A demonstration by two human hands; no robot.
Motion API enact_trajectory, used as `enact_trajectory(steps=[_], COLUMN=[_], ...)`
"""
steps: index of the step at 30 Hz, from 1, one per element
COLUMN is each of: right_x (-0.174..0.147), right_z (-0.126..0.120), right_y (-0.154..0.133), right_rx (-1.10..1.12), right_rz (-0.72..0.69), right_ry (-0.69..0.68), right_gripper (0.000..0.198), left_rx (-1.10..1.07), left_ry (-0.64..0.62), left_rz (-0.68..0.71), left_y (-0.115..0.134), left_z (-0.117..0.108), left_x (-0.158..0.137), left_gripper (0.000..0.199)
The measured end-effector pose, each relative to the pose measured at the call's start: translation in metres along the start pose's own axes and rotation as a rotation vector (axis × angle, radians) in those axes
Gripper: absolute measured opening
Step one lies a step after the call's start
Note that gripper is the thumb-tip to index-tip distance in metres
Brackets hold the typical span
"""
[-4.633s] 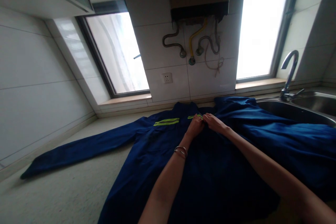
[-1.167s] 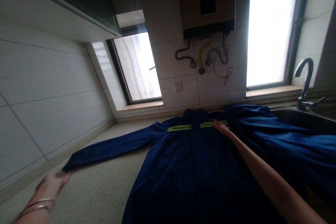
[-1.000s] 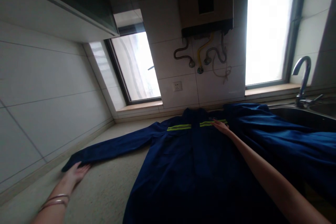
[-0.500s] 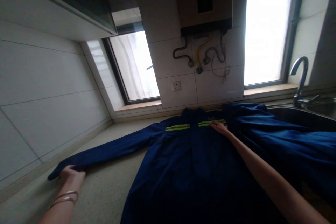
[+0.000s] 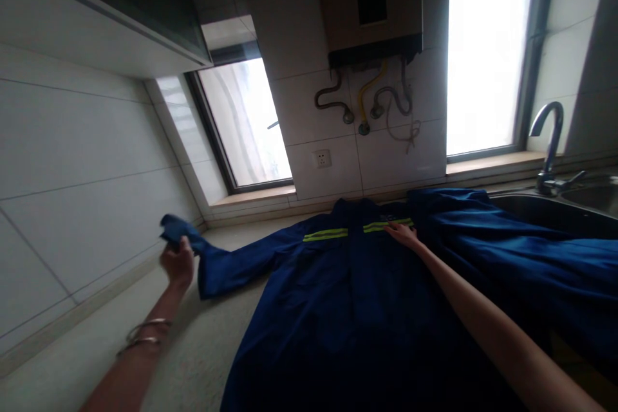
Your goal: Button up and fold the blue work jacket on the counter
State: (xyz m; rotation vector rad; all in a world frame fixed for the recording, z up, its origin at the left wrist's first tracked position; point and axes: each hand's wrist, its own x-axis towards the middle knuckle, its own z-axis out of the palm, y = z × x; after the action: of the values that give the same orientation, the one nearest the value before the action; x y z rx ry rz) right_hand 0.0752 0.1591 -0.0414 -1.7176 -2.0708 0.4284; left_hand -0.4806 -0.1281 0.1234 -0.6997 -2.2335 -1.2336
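A dark blue work jacket (image 5: 318, 309) with yellow-green reflective strips lies spread on the countertop (image 5: 203, 341), collar toward the wall. My left hand (image 5: 177, 262) grips the cuff end of its left-side sleeve (image 5: 241, 264), raised off the counter so the sleeve bends partway along. On the chest, my right hand (image 5: 404, 233) rests with fingers stretched out over the right-side reflective strip (image 5: 374, 227). More blue cloth (image 5: 512, 244) spreads to the right toward the sink; whether it is all one garment I cannot tell.
At the right stand a sink (image 5: 526, 207) and a curved faucet (image 5: 548, 141). A water heater (image 5: 369, 6) with pipes hangs on the tiled wall above a socket (image 5: 322, 158), between two windows. An overhead cabinet (image 5: 120, 19) juts out at upper left.
My left hand has lifted the sleeve's cuff off the counter and carried it up and to the right, folding the sleeve. My right hand stays on the chest strip.
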Motion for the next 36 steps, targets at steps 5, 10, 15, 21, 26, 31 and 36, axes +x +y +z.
enact_trajectory(steps=[5,10,15,21,26,31,36], right_x=[-0.002,-0.005,-0.010,-0.022,-0.054,-0.104,-0.130], right_z=[-0.001,-0.003,-0.004,-0.019,-0.042,-0.047,-0.030], right_y=[0.000,-0.003,-0.007,-0.020,-0.072,-0.118,-0.117], right_rx=[-0.014,-0.045,-0.062,-0.056,0.145,0.192,-0.144], right_rz=[-0.012,-0.031,-0.035,-0.204,-0.764,-1.056,-1.079], right_ry=[0.003,0.020,0.051,0.106,0.021,-0.302,-0.145], right_gripper=[0.066,0.061,0.052,0.046,0.043,0.055,0.045], left_rx=[-0.096,-0.076,0.076,0.025,0.060,0.098,-0.040], left_ry=[-0.420,-0.978,-1.000,-1.064,-0.958,-0.791,-0.806], left_rz=[0.490,1.165,1.512,1.350,1.254,1.312,1.367], left_y=[0.108,0.150,0.158,0.157,0.146,0.147,0.145], left_z=[0.028,0.026,0.008,0.010,0.015,0.005,0.006], left_x=[-0.105,-0.244,-0.292,-0.296,-0.315,-0.331,-0.333], left_gripper=[0.038,0.049,0.062,0.064,0.064,0.049,0.041])
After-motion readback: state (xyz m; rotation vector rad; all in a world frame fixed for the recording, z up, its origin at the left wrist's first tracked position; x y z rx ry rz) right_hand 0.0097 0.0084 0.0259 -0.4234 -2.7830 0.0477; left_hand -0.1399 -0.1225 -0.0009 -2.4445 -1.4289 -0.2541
